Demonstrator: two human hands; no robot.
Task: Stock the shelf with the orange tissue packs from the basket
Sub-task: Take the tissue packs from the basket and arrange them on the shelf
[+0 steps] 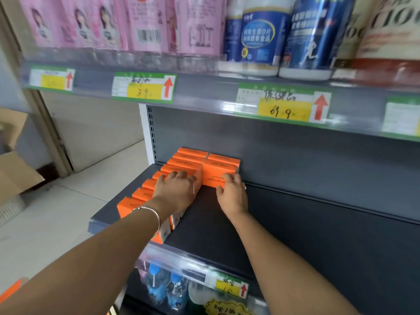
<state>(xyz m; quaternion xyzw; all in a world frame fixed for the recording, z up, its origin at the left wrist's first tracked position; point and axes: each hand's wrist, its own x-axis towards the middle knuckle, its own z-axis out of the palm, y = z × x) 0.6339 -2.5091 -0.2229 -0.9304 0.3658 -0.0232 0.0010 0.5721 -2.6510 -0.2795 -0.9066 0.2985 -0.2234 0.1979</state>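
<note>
On the dark shelf (227,226), centre frame, the left hand (176,189) lies flat, fingers spread, on the row of orange tissue packs (145,192) running up from the lower left. Just right of it, the right hand (232,194) meets the front pack (213,176) of the short second row; whether it grips or only pushes, I cannot tell. Better, I think, to brace the long row and slide that pack squarely back, flush with its neighbours.

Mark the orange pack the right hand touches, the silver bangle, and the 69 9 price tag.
Orange cardboard tissue pack (211,176), head view, printed front face.
Thin silver bangle (150,209), head view, band across left wrist.
Yellow-green paper price tag (284,112), head view, yellow field.
</note>
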